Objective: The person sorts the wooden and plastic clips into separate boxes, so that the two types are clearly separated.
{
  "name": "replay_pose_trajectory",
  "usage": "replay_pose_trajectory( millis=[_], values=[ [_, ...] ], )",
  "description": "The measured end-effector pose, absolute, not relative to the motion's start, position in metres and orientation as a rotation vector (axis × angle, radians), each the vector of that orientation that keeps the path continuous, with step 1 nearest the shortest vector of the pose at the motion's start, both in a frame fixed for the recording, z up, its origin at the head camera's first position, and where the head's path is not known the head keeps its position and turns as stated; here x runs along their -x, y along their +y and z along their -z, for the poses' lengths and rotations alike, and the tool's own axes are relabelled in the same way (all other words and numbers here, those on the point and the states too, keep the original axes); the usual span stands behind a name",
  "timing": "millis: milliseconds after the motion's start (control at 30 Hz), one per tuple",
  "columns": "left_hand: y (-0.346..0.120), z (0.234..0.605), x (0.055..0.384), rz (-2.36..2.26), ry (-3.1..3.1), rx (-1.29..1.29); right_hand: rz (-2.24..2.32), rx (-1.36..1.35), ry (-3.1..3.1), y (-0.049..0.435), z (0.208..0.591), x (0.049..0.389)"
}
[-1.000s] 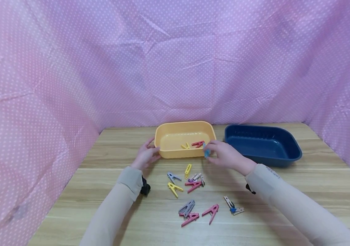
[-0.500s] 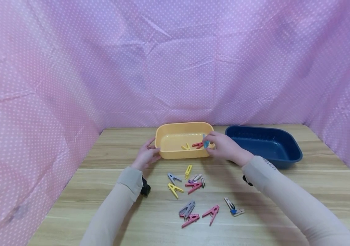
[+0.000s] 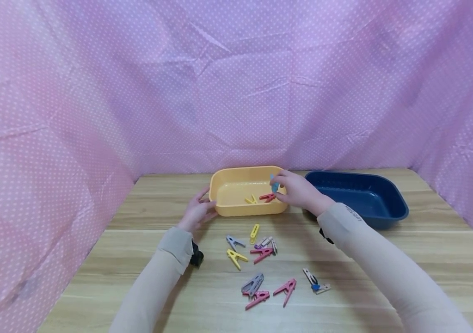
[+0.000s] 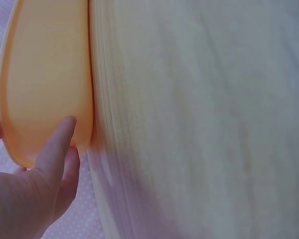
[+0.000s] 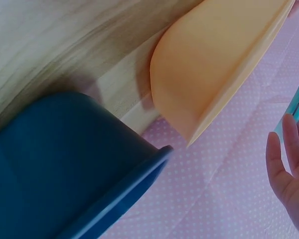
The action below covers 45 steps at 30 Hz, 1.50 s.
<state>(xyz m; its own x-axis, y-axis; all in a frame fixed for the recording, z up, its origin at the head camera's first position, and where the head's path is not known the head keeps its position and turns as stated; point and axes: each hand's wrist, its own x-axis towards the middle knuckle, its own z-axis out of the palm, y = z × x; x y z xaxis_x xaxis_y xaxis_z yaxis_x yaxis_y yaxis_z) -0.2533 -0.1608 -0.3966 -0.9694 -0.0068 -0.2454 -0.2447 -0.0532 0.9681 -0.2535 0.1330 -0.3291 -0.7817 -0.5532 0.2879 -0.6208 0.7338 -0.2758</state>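
Observation:
My left hand (image 3: 196,212) holds the left end of a yellow-orange plastic tub (image 3: 244,210); in the left wrist view its fingers lie against the tub's outer wall. Between the thumb and fingers of my right hand (image 3: 298,188) is a light blue clothespin (image 3: 274,183), pinched over the tub's right side. The right wrist view shows this clothespin (image 5: 293,107) at the fingertips, above the rim. Inside the tub lie a red clothespin (image 3: 266,197) and a yellow clothespin (image 3: 251,200).
A dark blue tub (image 3: 357,213) stands to the right on the wooden table (image 3: 136,259). Several clothespins lie in front, among them a yellow one (image 3: 254,233), a pink one (image 3: 287,290) and a grey one (image 3: 253,283). A pink dotted cloth (image 3: 244,92) hangs behind.
My right hand has moved left and away from me, carrying the blue clothespin from the tub's front right edge to over its inside. The left hand stays at the tub's left end.

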Motion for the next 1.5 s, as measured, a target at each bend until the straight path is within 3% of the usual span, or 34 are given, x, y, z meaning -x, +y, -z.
replay_pose_trajectory(
  millis=[700, 1500],
  values=[
    [-0.16, 0.397, 0.252, -2.139, 2.04, 0.308, -0.545, -0.821, -2.941, 0.111, 0.335, 0.284],
    [-0.159, 0.395, 0.253, -2.135, 2.055, 0.315, -0.579, -0.744, -3.006, 0.105, 0.346, 0.291]
  ],
)
